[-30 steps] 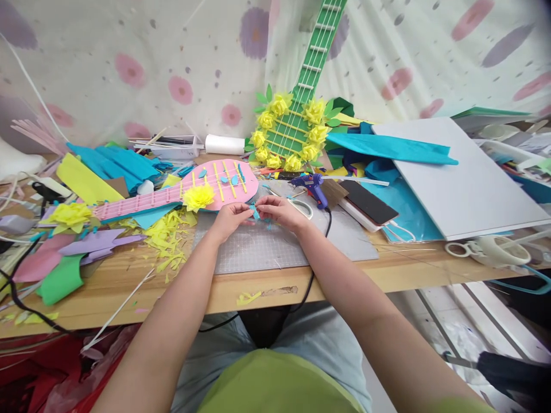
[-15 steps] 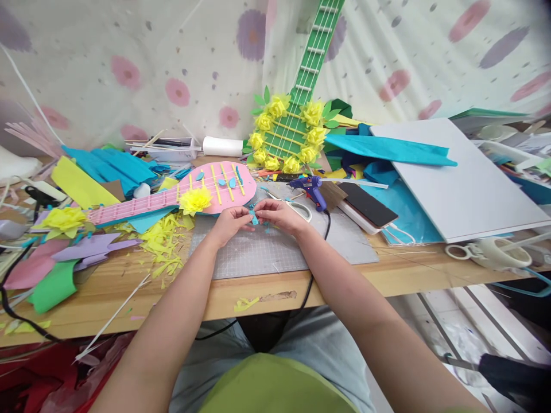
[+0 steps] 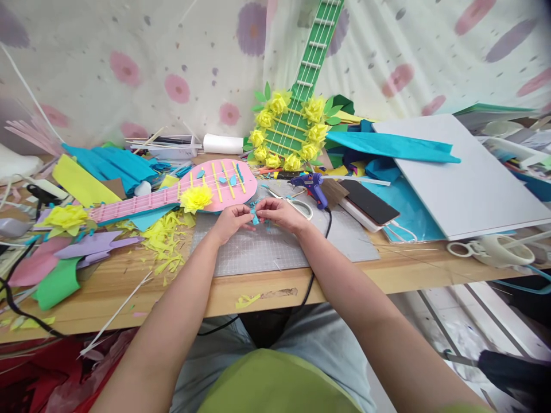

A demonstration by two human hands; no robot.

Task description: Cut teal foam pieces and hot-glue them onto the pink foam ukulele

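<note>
At the far left of the desk point(image 3: 408, 267), a green paper strip point(image 3: 58, 287) and a purple paper cutout point(image 3: 94, 248) lie loosely heaped. Next come yellow shreds point(image 3: 166, 244), spilling up to the edge of the grey cutting mat point(image 3: 258, 255); a sweep of the left forearm could drag them onto it. Above them lies a pink paper guitar point(image 3: 247, 192), its body close beyond the left hand point(image 3: 233, 222), so a careless knuckle could crush its yellow flower point(image 3: 197, 199).

The left hand pinches a small blue scrap point(image 3: 255, 218) between thumb and fingertip, over the mat. The right hand point(image 3: 279, 215) pinches the same scrap from the other side, fingertips almost meeting the left's. Tugging the two apart too hard could tear it (it looks thin, though its exact shape is mostly hidden by the fingers).

Just beyond the right hand lie scissors point(image 3: 305, 211), which a forward push could nudge or let prick a finger. Further right rests a purple glue gun point(image 3: 315, 190); its black cord point(image 3: 312, 281) passes under the right forearm, and a snag there could pull the gun over. Whether it is hot, I cannot tell.
</note>
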